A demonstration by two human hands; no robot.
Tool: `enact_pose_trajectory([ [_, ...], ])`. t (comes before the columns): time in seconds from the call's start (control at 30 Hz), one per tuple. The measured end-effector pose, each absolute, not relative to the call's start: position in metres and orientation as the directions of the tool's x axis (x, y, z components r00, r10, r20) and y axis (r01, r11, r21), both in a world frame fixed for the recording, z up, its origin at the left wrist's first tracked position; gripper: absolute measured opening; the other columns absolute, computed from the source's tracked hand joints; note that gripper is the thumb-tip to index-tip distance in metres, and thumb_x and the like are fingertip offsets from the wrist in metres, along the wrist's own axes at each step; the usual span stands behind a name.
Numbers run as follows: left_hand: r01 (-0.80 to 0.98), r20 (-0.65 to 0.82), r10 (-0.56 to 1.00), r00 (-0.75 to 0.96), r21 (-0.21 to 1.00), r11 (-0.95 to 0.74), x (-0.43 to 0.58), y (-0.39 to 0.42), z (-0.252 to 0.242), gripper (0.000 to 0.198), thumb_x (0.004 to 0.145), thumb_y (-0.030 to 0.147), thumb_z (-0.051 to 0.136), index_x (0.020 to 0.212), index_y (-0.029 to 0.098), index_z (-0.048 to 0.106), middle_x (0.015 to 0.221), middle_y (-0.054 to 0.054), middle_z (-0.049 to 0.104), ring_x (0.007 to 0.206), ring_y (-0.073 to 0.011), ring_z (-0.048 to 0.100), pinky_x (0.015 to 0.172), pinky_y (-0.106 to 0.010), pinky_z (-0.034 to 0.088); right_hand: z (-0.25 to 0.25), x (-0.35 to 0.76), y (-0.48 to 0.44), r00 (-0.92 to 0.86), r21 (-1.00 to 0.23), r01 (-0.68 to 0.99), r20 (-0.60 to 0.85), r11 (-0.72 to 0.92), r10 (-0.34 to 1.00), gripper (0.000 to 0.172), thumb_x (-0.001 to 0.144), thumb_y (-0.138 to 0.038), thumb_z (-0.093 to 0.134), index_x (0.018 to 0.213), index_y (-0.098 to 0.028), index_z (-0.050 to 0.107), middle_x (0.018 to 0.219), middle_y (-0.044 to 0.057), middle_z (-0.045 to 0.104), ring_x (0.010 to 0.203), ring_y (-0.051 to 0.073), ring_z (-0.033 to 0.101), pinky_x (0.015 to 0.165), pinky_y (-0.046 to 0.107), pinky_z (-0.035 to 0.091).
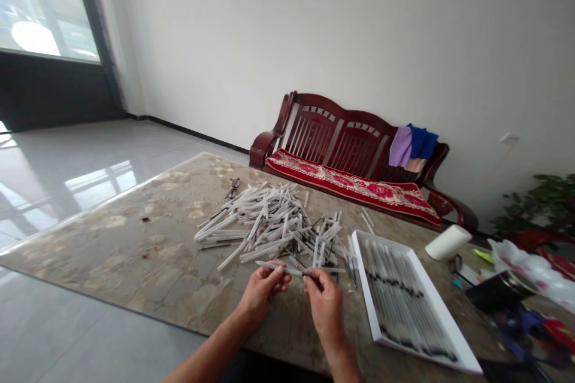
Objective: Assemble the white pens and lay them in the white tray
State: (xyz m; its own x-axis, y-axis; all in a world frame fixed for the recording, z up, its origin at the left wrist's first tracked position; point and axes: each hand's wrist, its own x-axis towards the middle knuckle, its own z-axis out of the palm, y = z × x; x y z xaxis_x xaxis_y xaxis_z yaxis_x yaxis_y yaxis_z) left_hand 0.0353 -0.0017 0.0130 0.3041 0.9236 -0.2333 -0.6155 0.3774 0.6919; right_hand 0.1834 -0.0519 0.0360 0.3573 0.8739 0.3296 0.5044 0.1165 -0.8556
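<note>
Over the near side of the table, my left hand (pixel 266 285) is closed on a pale, slim pen (pixel 294 271) that points to the left. My right hand (pixel 324 294) pinches the pen's dark right end, and a thin piece sticks out to the right beyond its fingers. Just beyond both hands lies a loose heap of whitish pen tubes (pixel 265 221), with dark thin pieces mixed in. To the right, a shallow white box (pixel 366 287) holds rows of clear pens (pixel 399 287) with black parts.
A pair of glasses (pixel 232 188) lies behind the heap on the patterned table (pixel 112 245). At the right stand a white roll (pixel 448 242), a black cup (pixel 501 290) and a plastic bag (pixel 534 269). Behind the table is a red wooden bench (pixel 314 131).
</note>
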Motion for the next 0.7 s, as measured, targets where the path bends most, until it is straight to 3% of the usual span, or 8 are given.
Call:
enact_pose_trajectory([
  [0.17, -0.595, -0.216, 0.935, 0.281, 0.725, 0.346, 0.037, -0.002, 0.011, 0.041, 0.056, 0.041, 0.09, 0.079, 0.014, 0.069, 0.064, -0.003, 0.07, 0.061, -0.0152, 0.064, 0.053, -0.021, 0.047, 0.035, 0.187, -0.052, 0.291, -0.738, 0.661, 0.416, 0.133, 0.862, 0.023, 0.089, -0.038, 0.054, 0.086, -0.022, 0.07, 0.081, 0.006, 0.074, 0.074, 0.02, 0.068, 0.068, 0.028, 0.052],
  [0.33, -0.566, -0.184, 0.95, 0.253, 0.769, 0.299, 0.037, -0.006, 0.014, 0.039, 0.057, 0.04, 0.089, 0.078, 0.014, 0.069, 0.062, -0.002, 0.069, 0.059, -0.0158, 0.064, 0.051, -0.022, 0.045, 0.027, 0.184, -0.053, 0.258, -0.63, 0.773, 0.422, 0.077, 0.869, 0.041, 0.097, -0.047, 0.039, 0.075, -0.023, 0.063, 0.069, 0.006, 0.068, 0.065, 0.019, 0.064, 0.06, 0.026, 0.045],
  [0.43, -0.552, -0.18, 0.951, 0.253, 0.78, 0.295, 0.037, -0.007, 0.016, 0.039, 0.056, 0.041, 0.089, 0.077, 0.014, 0.069, 0.061, -0.002, 0.069, 0.057, -0.0159, 0.064, 0.051, -0.022, 0.045, 0.024, 0.183, -0.055, 0.28, -0.666, 0.746, 0.355, 0.031, 0.892, 0.047, 0.098, -0.05, 0.033, 0.072, -0.023, 0.061, 0.062, 0.004, 0.065, 0.058, 0.018, 0.061, 0.055, 0.026, 0.041],
  [0.53, -0.547, -0.185, 0.949, 0.256, 0.782, 0.3, 0.037, -0.007, 0.017, 0.04, 0.054, 0.042, 0.09, 0.076, 0.014, 0.069, 0.061, -0.002, 0.068, 0.058, -0.0161, 0.065, 0.051, -0.022, 0.046, 0.03, 0.184, -0.058, 0.248, -0.745, 0.666, 0.28, 0.047, 0.927, 0.041, 0.099, -0.046, 0.033, 0.081, -0.023, 0.062, 0.068, 0.002, 0.067, 0.062, 0.017, 0.062, 0.057, 0.024, 0.043],
  [0.7, -0.536, -0.165, 0.946, 0.279, 0.791, 0.296, 0.038, -0.007, 0.015, 0.04, 0.055, 0.042, 0.089, 0.075, 0.014, 0.069, 0.059, -0.002, 0.067, 0.057, -0.0161, 0.064, 0.051, -0.023, 0.047, 0.034, 0.184, -0.058, 0.238, -0.697, 0.71, 0.377, 0.105, 0.895, 0.035, 0.096, -0.046, 0.042, 0.074, -0.022, 0.056, 0.066, 0.0, 0.062, 0.062, 0.016, 0.057, 0.059, 0.024, 0.042],
])
